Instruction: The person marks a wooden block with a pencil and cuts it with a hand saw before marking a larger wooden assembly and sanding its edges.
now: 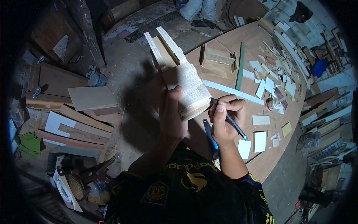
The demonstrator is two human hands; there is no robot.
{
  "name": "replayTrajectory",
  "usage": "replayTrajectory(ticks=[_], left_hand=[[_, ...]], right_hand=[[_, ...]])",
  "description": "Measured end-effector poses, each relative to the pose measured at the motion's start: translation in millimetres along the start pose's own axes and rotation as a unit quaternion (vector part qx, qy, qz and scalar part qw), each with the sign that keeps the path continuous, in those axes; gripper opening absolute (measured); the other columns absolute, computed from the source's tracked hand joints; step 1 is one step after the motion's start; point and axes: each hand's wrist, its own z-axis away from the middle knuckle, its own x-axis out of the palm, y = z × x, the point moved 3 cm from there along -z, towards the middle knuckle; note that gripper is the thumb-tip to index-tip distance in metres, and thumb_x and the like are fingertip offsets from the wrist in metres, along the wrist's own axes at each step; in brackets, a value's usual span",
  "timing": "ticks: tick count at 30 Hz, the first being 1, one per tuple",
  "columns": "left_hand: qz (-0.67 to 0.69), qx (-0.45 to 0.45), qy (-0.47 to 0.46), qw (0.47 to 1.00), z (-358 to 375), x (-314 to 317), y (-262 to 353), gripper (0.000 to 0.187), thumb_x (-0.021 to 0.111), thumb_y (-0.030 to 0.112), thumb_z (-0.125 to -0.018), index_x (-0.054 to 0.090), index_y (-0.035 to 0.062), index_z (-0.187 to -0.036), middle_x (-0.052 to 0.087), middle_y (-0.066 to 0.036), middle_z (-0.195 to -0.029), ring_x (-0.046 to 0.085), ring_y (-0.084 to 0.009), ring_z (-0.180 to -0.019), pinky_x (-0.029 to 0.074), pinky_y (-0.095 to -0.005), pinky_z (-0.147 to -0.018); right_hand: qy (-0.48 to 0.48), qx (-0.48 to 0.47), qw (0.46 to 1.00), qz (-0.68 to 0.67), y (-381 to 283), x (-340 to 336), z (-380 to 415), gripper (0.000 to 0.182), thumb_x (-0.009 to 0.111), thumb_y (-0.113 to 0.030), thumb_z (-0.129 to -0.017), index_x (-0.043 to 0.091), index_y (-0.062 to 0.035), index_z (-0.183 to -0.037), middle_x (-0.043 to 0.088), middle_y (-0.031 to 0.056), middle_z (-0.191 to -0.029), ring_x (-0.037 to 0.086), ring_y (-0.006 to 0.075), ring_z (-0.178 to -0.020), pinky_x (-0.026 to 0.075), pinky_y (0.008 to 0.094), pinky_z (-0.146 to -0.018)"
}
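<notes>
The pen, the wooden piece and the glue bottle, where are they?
pen (231, 121), head view, middle of its barrel.
wooden piece (186, 84), head view, its flat pale face.
glue bottle (273, 105), head view, its body.

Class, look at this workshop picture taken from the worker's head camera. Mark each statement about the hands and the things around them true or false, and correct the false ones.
1. The left hand holds a wooden assembly. True.
2. The right hand holds a hammer. False: it holds a pen, tip at the wood's edge.
3. Small cut wood pieces lie scattered on the round table. True.
4. The wooden assembly lies flat on the table. False: it is held up in the hand.
5. A green cloth lies on the floor at the left. True.
</notes>
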Motion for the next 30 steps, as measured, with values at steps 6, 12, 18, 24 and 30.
replayTrajectory(ticks=[6,12,18,24,30], left_hand=[[0.027,-0.021,0.023,0.999,-0.3,-3.9,-5.4,0.036,0.05,0.037,-0.094,0.056,0.0039,-0.107,0.055,-0.007,-0.103,0.053,-0.0176,-0.098,0.042,-0.0339,-0.09],[-0.126,0.034,-0.014,0.991,-0.2,-9.9,-3.0,0.038,0.045,0.037,-0.098,0.055,0.0016,-0.107,0.055,-0.007,-0.103,0.052,-0.0157,-0.098,0.042,-0.0337,-0.09],[-0.006,-0.011,-0.002,1.0,-1.1,-6.7,-7.6,0.038,0.045,0.038,-0.097,0.054,0.002,-0.107,0.055,-0.007,-0.102,0.053,-0.0163,-0.096,0.042,-0.0336,-0.089],[-0.113,0.021,-0.032,0.993,0.8,-9.4,-3.1,0.039,0.044,0.036,-0.099,0.052,0.0002,-0.109,0.055,-0.01,-0.102,0.053,-0.0185,-0.096,0.042,-0.0345,-0.09],[-0.097,0.043,-0.043,0.993,1.5,-8.6,0.4,0.041,0.047,0.026,-0.094,0.046,0.002,-0.127,0.053,-0.012,-0.118,0.052,-0.0209,-0.109,0.042,-0.0373,-0.097]], right_hand=[[0.001,0.008,1.0,-0.01,0.5,-0.4,-0.8,0.014,0.061,-0.001,-0.09,0.047,0.0013,-0.09,0.061,0.0144,-0.082,0.056,0.0116,-0.07,0.047,0.0244,-0.064],[-0.021,0.005,1.0,0.002,2.1,-2.2,0.4,0.014,0.06,-0.001,-0.091,0.047,0.0012,-0.092,0.06,0.0134,-0.084,0.055,0.0111,-0.069,0.046,0.0235,-0.063],[-0.012,0.002,1.0,-0.021,1.5,-3.3,-0.6,0.014,0.06,-0.001,-0.091,0.046,0.0015,-0.093,0.059,0.0146,-0.084,0.056,0.0114,-0.068,0.048,0.0243,-0.062],[-0.02,-0.01,1.0,-0.012,-0.4,-1.6,-0.3,0.015,0.061,-0.001,-0.091,0.046,0.0018,-0.092,0.06,0.0158,-0.085,0.057,0.0125,-0.068,0.049,0.0249,-0.062],[-0.039,-0.021,0.998,0.035,-1.0,-1.4,1.7,0.016,0.062,-0.002,-0.09,0.047,0.002,-0.092,0.06,0.0153,-0.085,0.057,0.0123,-0.069,0.048,0.0239,-0.063]])
